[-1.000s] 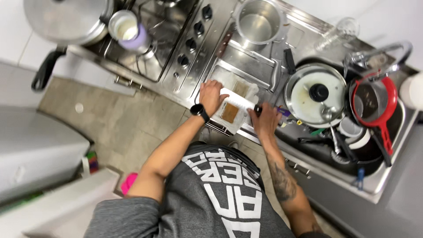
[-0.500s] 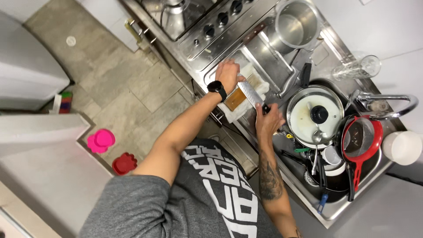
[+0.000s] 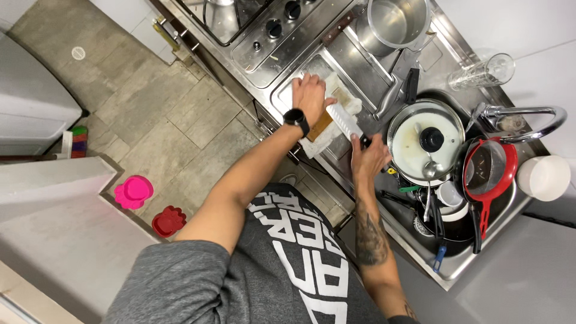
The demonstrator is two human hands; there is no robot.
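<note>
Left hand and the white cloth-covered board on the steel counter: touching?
Touching. Head view shows the left hand pressed flat on the white cloth-covered board, no gap; the right hand holds the knife.

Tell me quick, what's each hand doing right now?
Left hand: open, pressing flat on the food on the white cloth.
Right hand: closed around the knife handle.
</note>
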